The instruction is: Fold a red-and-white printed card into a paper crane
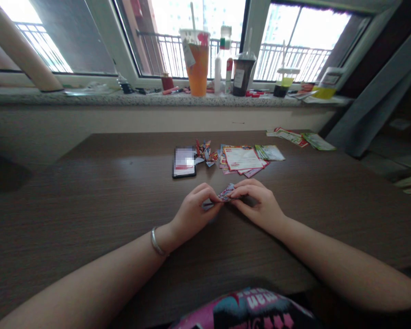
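Between my two hands is a small folded piece of printed paper (227, 192), held just above the brown table (123, 219). My left hand (199, 205) pinches its left end between thumb and fingers. From the other side, my right hand (256, 198) grips the right end, fingers closed on it. Part of the paper is hidden behind the fingers. Beyond the hands lie several crumpled or folded colourful papers (207, 153) and a stack of printed cards (243, 157) with red borders.
A phone (184, 162) lies left of the folded papers, its screen blurred. Green and red leaflets (294, 137) rest at the table's far right. On the stone windowsill (123, 98) stand an orange drink cup (197, 64), a dark cup (243, 73) and bottles. A curtain hangs at right.
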`<act>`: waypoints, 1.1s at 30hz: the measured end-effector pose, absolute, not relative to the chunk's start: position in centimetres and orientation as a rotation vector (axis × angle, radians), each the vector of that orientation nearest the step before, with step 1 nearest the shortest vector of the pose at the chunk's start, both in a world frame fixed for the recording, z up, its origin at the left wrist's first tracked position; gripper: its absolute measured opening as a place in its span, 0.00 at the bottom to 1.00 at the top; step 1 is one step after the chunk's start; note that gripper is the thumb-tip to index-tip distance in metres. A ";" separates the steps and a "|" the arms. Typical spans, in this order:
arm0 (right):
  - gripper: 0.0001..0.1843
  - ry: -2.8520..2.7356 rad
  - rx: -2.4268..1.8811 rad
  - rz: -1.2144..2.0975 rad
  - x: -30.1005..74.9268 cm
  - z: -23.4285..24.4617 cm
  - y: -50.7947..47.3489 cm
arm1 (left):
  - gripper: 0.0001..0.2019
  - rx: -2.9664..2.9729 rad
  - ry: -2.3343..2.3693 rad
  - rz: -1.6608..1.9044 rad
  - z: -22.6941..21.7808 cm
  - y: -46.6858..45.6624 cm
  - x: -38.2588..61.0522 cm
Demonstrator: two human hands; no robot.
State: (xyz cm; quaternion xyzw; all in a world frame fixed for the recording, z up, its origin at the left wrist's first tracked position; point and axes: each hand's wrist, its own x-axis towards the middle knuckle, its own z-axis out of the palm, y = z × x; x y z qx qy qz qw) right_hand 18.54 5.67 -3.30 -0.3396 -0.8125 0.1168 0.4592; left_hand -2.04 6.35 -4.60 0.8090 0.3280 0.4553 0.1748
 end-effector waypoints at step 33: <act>0.05 -2.135 -0.777 0.278 18.0 -3.5 5.7 | 0.04 2.498 0.888 1.203 -4.7 6.3 -1.9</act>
